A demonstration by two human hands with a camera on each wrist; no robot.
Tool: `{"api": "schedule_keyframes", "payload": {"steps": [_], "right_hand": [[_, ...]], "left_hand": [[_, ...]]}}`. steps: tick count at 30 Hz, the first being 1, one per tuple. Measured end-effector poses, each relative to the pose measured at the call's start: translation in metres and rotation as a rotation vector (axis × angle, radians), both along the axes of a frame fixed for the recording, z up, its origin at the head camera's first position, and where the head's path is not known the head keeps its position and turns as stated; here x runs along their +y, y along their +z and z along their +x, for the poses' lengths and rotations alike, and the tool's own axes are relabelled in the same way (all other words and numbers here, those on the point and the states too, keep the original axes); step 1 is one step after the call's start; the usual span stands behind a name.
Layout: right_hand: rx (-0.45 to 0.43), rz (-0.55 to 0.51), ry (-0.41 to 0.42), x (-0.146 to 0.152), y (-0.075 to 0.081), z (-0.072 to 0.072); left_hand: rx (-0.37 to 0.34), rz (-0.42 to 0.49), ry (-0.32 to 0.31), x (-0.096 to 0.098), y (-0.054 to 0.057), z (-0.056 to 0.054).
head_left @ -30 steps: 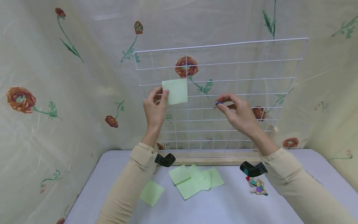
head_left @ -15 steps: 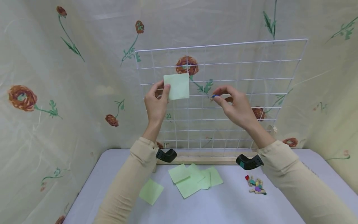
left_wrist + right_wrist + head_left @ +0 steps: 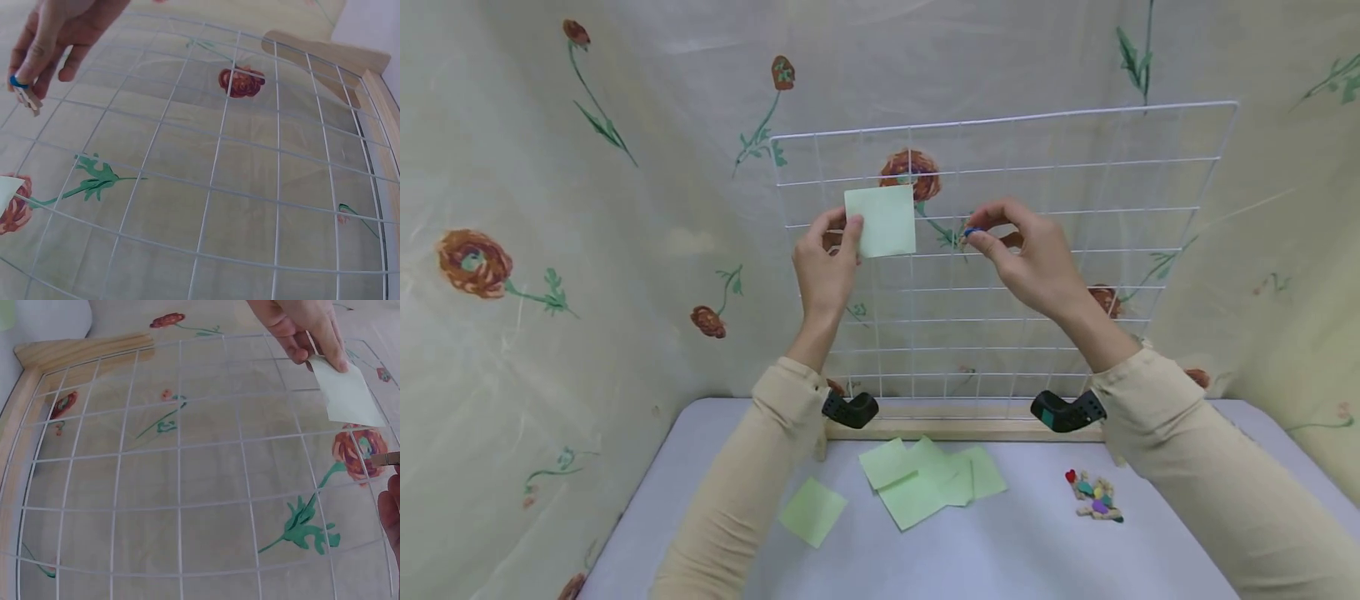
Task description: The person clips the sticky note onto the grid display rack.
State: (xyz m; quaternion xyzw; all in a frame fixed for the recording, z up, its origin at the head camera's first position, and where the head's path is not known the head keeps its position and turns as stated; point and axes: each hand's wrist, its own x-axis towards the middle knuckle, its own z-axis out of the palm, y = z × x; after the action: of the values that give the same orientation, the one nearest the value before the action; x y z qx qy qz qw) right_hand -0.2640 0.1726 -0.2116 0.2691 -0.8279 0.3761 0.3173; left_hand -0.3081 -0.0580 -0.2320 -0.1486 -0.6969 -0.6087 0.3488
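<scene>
Between thumb and fingers, my left hand (image 3: 826,262) pinches a pale green square of paper (image 3: 882,222) by its left edge, in front of the white wire grid (image 3: 992,288). To the right, my right hand (image 3: 1028,254) pinches a small wooden clothespin (image 3: 26,97) with a blue decoration. The clothespin's tip points left toward the paper, with a gap between them. In the right wrist view, the wooden tip of the clothespin (image 3: 385,459) shows at the right edge, below the paper. Fingers partly hide the clothespin in the head view.
Several green paper squares (image 3: 910,497) overlap on the white table, and a single one (image 3: 813,512) lies left of them. A small pile of decorated clothespins (image 3: 1097,497) lies at the right. The grid stands in a wooden base (image 3: 955,430). Flowered curtain (image 3: 625,275) hangs behind.
Both hands have risen along the grid. The paper has moved up and slightly right; the clothespin has moved up and slightly left, closer to the paper. Both grips stay the same.
</scene>
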Motion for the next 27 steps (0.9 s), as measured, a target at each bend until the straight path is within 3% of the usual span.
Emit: {"api": "schedule_keyframes", "payload": {"steps": [11, 27], "right_hand": [[0.021, 0.002, -0.006, -0.015, 0.021, -0.006], [0.047, 0.011, -0.020, -0.038, 0.048, -0.015]], "left_hand": [[-0.003, -0.041, 0.029, -0.003, -0.002, -0.003], [-0.018, -0.081, 0.053, -0.004, 0.007, -0.002]]}}
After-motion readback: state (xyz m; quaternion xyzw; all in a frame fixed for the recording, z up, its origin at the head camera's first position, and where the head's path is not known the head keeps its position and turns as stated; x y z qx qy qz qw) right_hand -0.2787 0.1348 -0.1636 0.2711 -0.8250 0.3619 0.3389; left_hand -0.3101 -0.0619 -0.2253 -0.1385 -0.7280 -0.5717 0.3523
